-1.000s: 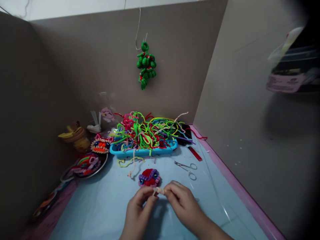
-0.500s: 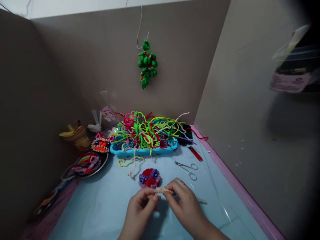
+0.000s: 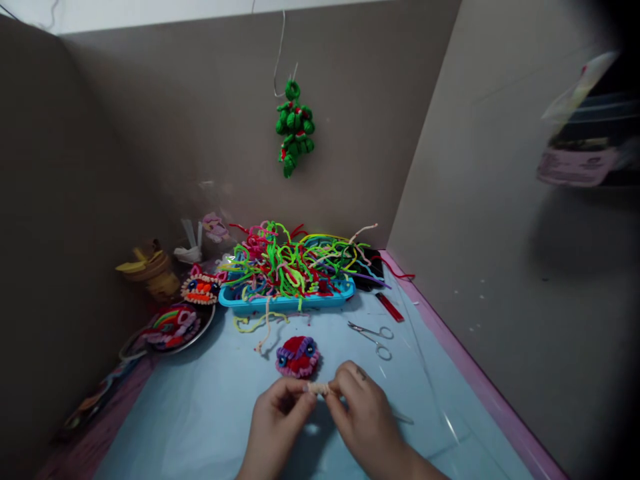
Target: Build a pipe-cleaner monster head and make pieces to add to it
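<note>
My left hand and my right hand meet low in the middle, both pinching a small cream pipe-cleaner coil between their fingertips. Just beyond the coil lies a red and purple fuzzy figure with blue eyes on the light blue mat. Small scissors lie to the right of that figure. A thin stick pokes out from under my right hand.
A blue tray piled with coloured pipe cleaners stands at the back. Finished fuzzy figures sit on a plate at the left, beside a yellow figure. A green pipe-cleaner ornament hangs on the cardboard wall. A red tool lies near the right wall.
Both hands have stayed together on the cream coil, turning it slightly; the right hand's fingers have shifted closer over it. Nothing else moved.
</note>
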Demonstrator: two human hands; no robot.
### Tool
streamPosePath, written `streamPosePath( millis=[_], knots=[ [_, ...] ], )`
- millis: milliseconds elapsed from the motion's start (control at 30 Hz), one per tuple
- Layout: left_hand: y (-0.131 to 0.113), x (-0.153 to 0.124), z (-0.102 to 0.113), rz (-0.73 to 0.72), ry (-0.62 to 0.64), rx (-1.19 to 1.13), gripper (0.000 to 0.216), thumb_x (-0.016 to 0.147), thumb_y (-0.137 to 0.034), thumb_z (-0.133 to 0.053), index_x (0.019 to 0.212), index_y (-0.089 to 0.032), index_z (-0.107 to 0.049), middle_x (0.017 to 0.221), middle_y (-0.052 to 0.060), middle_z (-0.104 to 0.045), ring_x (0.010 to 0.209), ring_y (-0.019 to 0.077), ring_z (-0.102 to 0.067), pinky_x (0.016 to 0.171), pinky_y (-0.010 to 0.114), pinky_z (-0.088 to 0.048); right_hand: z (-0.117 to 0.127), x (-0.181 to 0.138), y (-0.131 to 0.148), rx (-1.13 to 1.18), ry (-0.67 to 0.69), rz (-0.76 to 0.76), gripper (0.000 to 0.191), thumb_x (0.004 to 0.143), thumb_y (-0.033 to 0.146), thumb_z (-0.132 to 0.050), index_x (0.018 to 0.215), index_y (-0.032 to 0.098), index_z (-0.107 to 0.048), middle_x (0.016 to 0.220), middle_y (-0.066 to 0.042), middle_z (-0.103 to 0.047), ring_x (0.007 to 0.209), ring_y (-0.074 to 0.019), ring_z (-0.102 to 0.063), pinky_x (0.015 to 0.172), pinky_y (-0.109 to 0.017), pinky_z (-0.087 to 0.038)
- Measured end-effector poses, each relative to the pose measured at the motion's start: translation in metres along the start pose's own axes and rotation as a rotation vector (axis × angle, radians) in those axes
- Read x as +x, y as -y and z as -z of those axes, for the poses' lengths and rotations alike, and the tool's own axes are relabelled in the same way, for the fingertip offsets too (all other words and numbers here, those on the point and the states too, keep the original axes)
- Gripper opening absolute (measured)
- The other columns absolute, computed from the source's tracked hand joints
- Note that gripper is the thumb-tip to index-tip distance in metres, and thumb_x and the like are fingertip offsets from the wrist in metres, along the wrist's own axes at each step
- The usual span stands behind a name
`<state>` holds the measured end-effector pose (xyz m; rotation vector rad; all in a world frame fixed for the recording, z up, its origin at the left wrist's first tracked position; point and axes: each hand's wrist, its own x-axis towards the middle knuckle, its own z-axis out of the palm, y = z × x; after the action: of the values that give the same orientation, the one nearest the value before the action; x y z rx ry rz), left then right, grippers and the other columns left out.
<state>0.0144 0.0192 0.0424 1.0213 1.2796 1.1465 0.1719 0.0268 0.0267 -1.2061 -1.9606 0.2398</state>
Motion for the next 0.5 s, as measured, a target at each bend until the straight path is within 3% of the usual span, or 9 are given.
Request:
streamPosePath(
  millis=[133,267,500],
  knots=[
    [0.003,0.0003,0.0003,0.009,-0.015,0.05,0.037,0.065,-0.05,-0.077,0.071,-0.014,-0.074,0.061,0.005,-0.071,0.056,0.0145,-0.058,0.056,0.024,-0.044,-0.0014,-0.0011,0.0004,-0.037,-0.017,0.014,0.02,0.081,0.004,-0.046,0.074,0.023,-0.043,0.073,-0.002,-0.053,0.068,-0.0187,-0.053,0.06,-0.028,-0.036],
    [0.0015,0.0,-0.0005,0.011,-0.016,0.036,0.036,0.065,-0.049,-0.077,0.073,-0.014,-0.072,0.061,0.004,-0.07,0.057,0.0142,-0.058,0.056,0.023,-0.044,-0.003,-0.0002,-0.0013,0.019,0.055,-0.05,0.019,0.078,0.003,-0.048,0.076,0.022,-0.047,0.079,-0.003,-0.056,0.073,-0.0197,-0.056,0.063,-0.028,-0.04],
    [-0.0028,0.0026,0.0068,-0.072,-0.049,0.054,0.032,0.069,-0.044,-0.075,0.083,-0.015,-0.073,0.075,0.006,-0.074,0.069,0.0187,-0.064,0.065,0.026,-0.049,0.0033,0.0052,-0.0084,0.154,0.261,-0.217,0.038,0.077,0.011,-0.061,0.113,0.022,-0.053,0.101,-0.005,-0.064,0.087,-0.022,-0.062,0.073,-0.031,-0.046]
  ],
)
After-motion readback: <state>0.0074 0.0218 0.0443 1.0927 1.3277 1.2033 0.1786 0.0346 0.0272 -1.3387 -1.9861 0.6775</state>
